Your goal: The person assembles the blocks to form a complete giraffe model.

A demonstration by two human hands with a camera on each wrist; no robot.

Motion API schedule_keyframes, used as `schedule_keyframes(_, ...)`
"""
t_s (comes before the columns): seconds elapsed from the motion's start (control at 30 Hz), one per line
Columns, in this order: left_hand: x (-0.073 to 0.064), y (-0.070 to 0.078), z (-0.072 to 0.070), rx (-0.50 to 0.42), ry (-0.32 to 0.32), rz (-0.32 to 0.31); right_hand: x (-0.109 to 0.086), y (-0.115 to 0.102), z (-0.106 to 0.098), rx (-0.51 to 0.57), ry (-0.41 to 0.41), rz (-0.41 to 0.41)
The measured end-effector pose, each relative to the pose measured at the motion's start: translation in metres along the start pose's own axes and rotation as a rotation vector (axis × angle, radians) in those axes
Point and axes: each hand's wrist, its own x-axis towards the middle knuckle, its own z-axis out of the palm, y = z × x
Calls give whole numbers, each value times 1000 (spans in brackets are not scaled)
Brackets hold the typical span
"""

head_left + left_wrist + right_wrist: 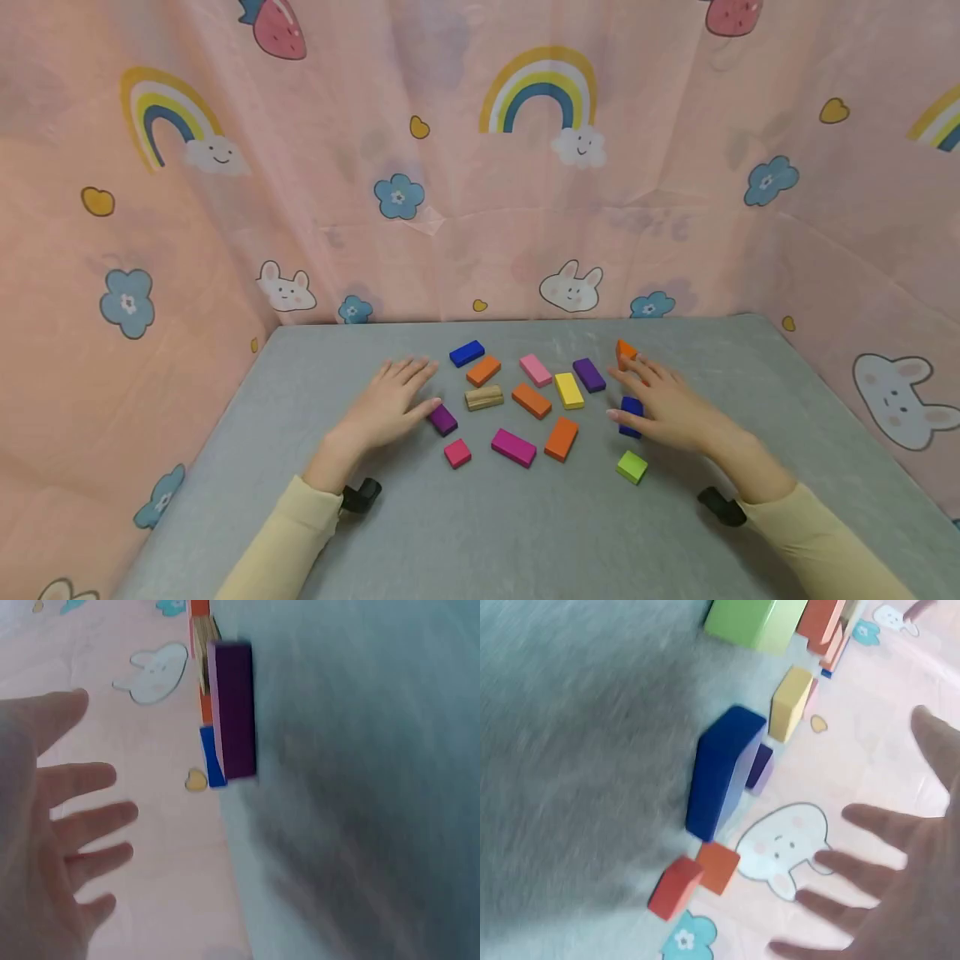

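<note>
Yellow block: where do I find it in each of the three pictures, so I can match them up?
Head view: the yellow block lies right of centre, below mid-height, between an orange block and a purple block.
Left wrist view: not in it.
Right wrist view: the yellow block is in the upper part, right of centre, just above and right of the dark blue block.
Shared landmark: the pink patterned curtain, seen in all three.

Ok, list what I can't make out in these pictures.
Head view: the full outline of the orange piece, partly covered by the right hand.
Head view: the middle of the blue block, crossed by the same hand.
Left wrist view: part of the wooden block, behind the purple block.
Right wrist view: the rest of the green block, cut off by the top edge.
</note>
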Motion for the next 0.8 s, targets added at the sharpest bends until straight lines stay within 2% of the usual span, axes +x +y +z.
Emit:
schedule_keyframes(0.13,7,13,4,-34,68,85,6,-8,3,71,53,-95)
schedule_keyframes(0.23,12,20,11,-73,68,142,11,-15,7,156,61,-166)
schedule_keyframes(0.37,17,31,19,-176,12,193,18,-24,14,253,35,-274)
schedule_keyframes(0.5,22,41,25,-268,-71,245,25,-29,22,318,-28,-346)
schedule_keyframes(0.63,28,48,32,-322,-142,275,30,-31,29,374,-92,-364)
schedule_keyframes(0.8,34,54,40,-377,-190,305,34,-30,33,443,-144,-363)
